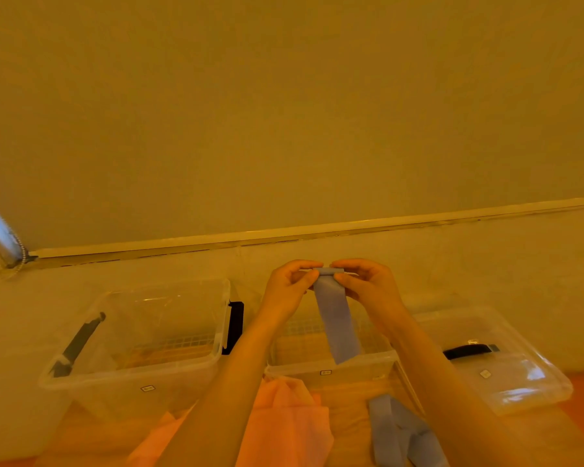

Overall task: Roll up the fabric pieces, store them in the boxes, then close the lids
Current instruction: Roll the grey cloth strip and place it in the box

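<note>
While both hands pinched the blue strip (334,318) top edge above the middle box (331,367), left hand (289,286) and right hand (364,284) found it light, limp; judged best held at the rolled end.

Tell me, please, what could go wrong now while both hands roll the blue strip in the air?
1. The left hand and right hand pinch only the top of the blue fabric strip; its long tail hangs free, so the roll may turn out loose or skewed.
2. A slip could drop it between the clear boxes, not inside one.
</note>
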Available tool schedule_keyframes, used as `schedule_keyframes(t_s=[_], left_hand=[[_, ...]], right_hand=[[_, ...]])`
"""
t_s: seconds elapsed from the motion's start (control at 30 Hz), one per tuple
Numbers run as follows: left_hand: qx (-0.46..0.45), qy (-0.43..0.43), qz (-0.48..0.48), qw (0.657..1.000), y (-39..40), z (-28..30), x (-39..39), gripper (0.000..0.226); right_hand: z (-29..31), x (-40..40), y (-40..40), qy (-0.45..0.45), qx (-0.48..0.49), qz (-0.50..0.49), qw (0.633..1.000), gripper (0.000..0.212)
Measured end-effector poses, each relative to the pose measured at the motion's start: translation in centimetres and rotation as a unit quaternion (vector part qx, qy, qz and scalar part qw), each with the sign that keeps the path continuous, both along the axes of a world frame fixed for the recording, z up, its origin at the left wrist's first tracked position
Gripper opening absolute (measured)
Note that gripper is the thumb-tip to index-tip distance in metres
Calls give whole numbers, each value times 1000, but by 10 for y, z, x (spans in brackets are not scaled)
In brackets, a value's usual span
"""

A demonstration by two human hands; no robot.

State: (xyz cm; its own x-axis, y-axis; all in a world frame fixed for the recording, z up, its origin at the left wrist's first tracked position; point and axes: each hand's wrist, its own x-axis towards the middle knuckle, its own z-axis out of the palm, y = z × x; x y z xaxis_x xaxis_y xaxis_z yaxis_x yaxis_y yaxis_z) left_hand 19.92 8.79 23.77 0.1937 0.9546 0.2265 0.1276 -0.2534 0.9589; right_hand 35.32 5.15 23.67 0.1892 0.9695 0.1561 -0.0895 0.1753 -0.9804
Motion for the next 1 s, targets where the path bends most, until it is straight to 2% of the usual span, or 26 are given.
schedule_keyframes(t_s=[0.2,0.4,0.53,0.7,0.8,1.0], left_hand=[[0,-26,-18,999,-4,-1,-1,17],[-36,-4,-2,999,-6,-3,1,18],[-19,4,0,1000,-6,-7,0,9],[-7,-15,-12,1000,-6,-9,-5,15],[-9,-20,-17,1000,-4,-9,-6,16],[-27,-8,1,1000,1,-7,-5,10]], right_hand=[[0,-2,-4,64,-36,9,997,9],[-4,-2,-4,24,-11,-6,1000,15],[-7,-1,-5,10,-4,6,1000,22],[-8,-7,-4,76,-33,17,996,15],[-8,-7,-2,69,-34,12,997,10],[-4,-9,4,24,-15,12,1000,16]])
